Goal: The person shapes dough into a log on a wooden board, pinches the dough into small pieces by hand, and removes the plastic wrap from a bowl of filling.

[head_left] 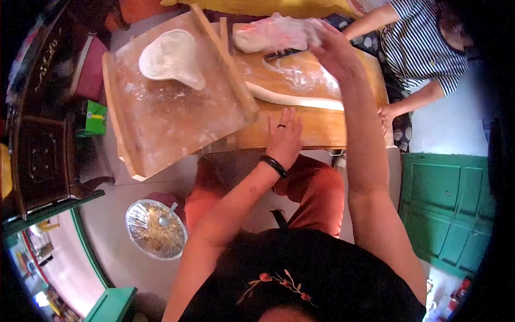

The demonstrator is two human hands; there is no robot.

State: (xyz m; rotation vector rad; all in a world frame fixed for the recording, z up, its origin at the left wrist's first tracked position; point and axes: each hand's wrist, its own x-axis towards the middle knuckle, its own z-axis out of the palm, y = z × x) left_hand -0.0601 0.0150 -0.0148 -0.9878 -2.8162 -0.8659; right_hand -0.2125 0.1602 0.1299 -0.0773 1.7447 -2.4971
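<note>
My left hand [285, 137] lies flat with fingers stretched on the front part of the wooden table [322, 129]. Just beyond its fingertips runs a long rope of dough [295, 100], partly hidden by my right forearm. At the far side of the table, my right hand [333, 53] is closed on a thin clear plastic bag [289, 31] with reddish print. Under the plastic, a pale lump of dough [249, 40] shows at the left. A dark, flat, knife-like tool [282, 54] lies beside it. Loose flour is scattered nearby.
A floured wooden board [155, 121] with raised edges holds a flattened piece of dough [173, 58]. Across the table, a person in a striped shirt [424, 45] has a hand at the table's right edge. A foil-like round bin [156, 229] stands on the floor.
</note>
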